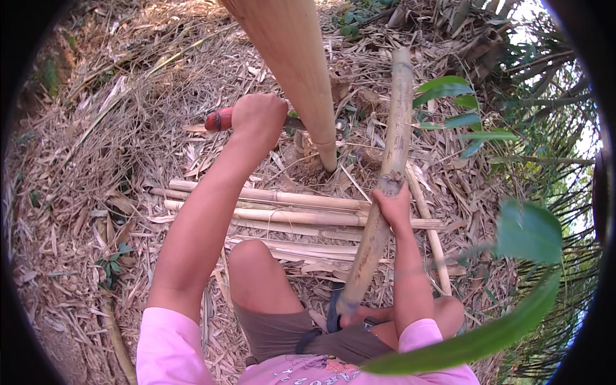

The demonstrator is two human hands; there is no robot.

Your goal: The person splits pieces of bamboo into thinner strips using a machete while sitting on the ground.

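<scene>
My left hand (258,115) is closed around the red handle (219,120) of a large knife. Its dark blade (294,122) points right and passes out of sight at a thick upright bamboo pole (298,70). My right hand (394,206) grips a shorter bamboo section (399,122) around its middle, thumb on the near side. That section leans at a slant, upper end away from me and lower end by my sandal (334,308). Below my hands, several split bamboo strips (301,215) lie side by side on the ground.
Dry leaves and husks (128,173) cover the ground. Green leaves (462,327) hang close in front at the lower right, with more leaves (465,120) beyond the bamboo section. Thin bamboo stems (571,212) stand along the right edge. My bent knee (251,256) is just behind the strips.
</scene>
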